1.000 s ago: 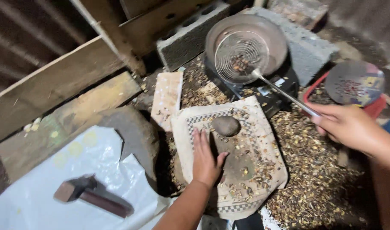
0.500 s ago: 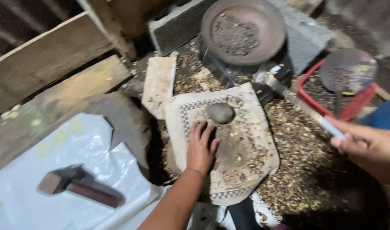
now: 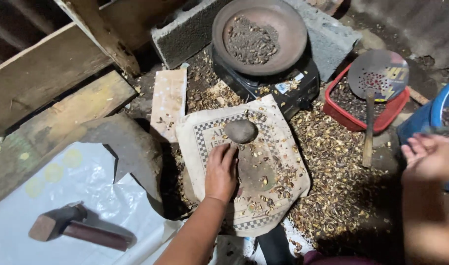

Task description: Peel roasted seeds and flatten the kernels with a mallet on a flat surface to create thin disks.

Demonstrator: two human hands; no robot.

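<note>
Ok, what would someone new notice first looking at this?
Probably the left hand pressed flat on the checkered-border cloth at the centre, just below a rounded grey stone, with broken shells scattered around. Above it sits a wide round pan of dark roasted bits, and a hammer lies lower left.

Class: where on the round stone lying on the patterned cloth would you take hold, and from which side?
Grip the stone across its narrower middle, coming down from above. It lies flat on the cloth, a smooth rounded oval with its top and sides clear. The left hand rests on the cloth just below it, so it probably reaches easiest.
</note>
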